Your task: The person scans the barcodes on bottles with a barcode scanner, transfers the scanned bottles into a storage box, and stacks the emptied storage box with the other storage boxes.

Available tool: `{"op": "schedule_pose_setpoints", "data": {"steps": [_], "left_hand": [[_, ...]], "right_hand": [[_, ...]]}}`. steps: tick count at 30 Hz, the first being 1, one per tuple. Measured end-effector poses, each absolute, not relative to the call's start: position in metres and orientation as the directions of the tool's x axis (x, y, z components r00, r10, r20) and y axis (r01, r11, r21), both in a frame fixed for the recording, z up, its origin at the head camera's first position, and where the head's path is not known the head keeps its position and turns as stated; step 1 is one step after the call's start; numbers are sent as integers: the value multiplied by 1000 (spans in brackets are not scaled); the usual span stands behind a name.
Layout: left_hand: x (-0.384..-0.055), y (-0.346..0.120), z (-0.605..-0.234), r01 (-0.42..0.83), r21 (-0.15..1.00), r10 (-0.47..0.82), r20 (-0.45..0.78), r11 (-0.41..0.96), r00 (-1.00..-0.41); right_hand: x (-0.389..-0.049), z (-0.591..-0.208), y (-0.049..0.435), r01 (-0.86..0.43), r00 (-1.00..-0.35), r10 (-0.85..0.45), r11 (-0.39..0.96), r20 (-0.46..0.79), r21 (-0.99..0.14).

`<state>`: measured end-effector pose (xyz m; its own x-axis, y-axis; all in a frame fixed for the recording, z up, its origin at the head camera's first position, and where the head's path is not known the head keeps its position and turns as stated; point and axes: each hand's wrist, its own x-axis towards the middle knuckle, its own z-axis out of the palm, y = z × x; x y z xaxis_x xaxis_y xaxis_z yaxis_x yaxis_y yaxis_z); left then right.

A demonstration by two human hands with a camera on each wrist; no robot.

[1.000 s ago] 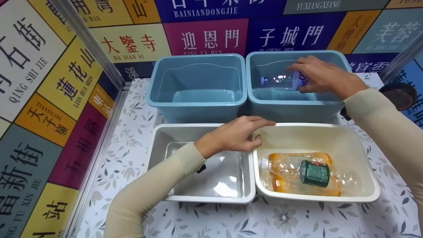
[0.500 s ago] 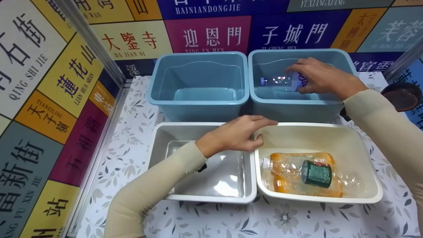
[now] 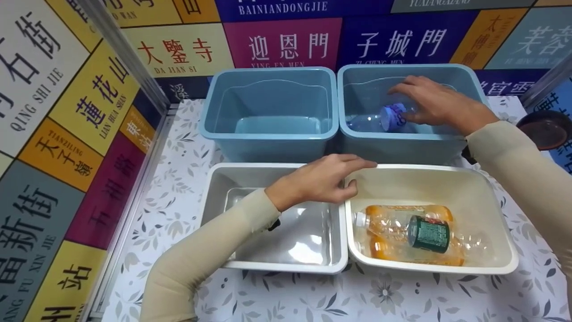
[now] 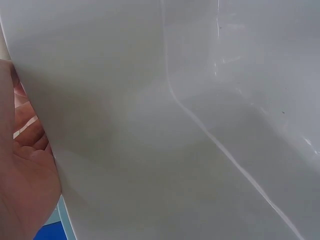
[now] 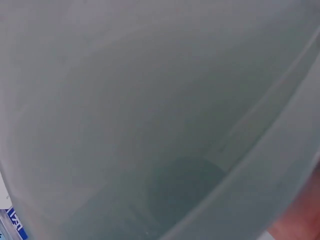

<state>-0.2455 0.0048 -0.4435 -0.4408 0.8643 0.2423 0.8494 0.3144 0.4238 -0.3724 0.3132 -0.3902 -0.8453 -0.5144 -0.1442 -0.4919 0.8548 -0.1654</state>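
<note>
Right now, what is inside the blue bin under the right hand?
A clear, purple-labelled bottle shows; the right hand and near wall hide parts of the interior.

btl (image 3: pixel 393 117) now lower, r blue bin (image 3: pixel 409 137)

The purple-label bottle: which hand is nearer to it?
Right: the right hand is close by the bottle; the left hand is farther off, where the grey bin meets the cream bin.

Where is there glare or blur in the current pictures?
Head view: white glare on the floor of the gray bin; left wrist view: thin bright streaks inside a pale bin; right wrist view: dim and low in contrast, the right hand at lower right blurred.
</note>
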Motion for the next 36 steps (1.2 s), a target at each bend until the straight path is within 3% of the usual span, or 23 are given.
{"op": "schedule_pose_setpoints", "data": {"steps": [20,36], "left_hand": [[-245,5,-442,846,433,862,246,312,-444],[-244,6,-441,845,422,861,233,329,-452]], "right_hand": [[-355,-382,312,-497,-852,-507,862,-133,-102],[-336,-362,315,-518,-851,-524,849,-30,-108]]}}
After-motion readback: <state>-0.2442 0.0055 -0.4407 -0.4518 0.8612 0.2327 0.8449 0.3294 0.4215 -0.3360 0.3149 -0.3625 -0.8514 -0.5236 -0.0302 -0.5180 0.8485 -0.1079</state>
